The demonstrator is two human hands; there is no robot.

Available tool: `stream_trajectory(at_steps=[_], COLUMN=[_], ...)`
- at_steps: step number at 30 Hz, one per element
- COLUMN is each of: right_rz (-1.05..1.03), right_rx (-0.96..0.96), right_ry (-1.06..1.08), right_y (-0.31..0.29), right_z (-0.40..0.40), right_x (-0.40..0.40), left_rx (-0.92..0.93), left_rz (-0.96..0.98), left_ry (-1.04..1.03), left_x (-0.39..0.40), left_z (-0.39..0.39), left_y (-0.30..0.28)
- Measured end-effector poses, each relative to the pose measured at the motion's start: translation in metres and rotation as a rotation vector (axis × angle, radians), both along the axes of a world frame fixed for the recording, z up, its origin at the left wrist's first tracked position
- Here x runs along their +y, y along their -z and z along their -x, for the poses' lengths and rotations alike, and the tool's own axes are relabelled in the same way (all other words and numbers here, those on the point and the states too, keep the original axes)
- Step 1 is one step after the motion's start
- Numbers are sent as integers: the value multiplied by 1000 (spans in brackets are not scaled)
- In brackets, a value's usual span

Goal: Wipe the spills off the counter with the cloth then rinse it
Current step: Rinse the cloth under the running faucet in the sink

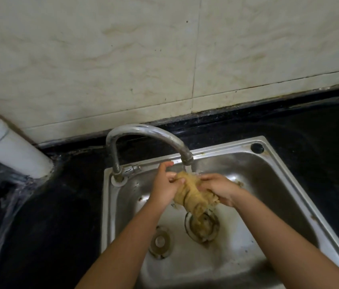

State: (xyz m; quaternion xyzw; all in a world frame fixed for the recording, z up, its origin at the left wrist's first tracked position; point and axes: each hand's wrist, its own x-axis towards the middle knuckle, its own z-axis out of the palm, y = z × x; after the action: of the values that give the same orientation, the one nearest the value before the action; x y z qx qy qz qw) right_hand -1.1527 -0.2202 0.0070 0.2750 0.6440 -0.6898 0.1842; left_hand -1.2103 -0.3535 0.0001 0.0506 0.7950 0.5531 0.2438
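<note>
A wet, yellowish cloth (193, 195) is bunched and twisted over the steel sink (289, 184), right under the spout of the curved tap (149, 132). Water runs from the spout onto the cloth's top end. My left hand (164, 184) grips the cloth's left side, its index finger raised toward the spout. My right hand (220, 188) clasps the cloth's right side. The cloth's lower end hangs above the drain (203, 226), and dirty water drips from it.
The black counter (60, 205) surrounds the sink on the left, back and right. A tiled wall (143, 59) rises behind it. A white pipe (8, 144) slants down in the left corner. A round metal plug (160, 241) lies on the sink floor left of the drain.
</note>
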Motion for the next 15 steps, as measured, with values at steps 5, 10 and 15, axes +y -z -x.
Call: stream_trajectory(at_steps=[5, 10, 15], right_rz=[-258, -52, -87], right_rx=[103, 279, 341], right_ry=[52, 159, 225], right_y=[-1, -1, 2], right_z=[11, 6, -11], right_x=[-10, -17, -19], left_rx=[84, -674, -799], left_rz=[38, -341, -593], left_ry=[-227, -378, -453], left_x=[-3, 4, 19], left_z=[3, -17, -20], left_y=[0, 15, 23])
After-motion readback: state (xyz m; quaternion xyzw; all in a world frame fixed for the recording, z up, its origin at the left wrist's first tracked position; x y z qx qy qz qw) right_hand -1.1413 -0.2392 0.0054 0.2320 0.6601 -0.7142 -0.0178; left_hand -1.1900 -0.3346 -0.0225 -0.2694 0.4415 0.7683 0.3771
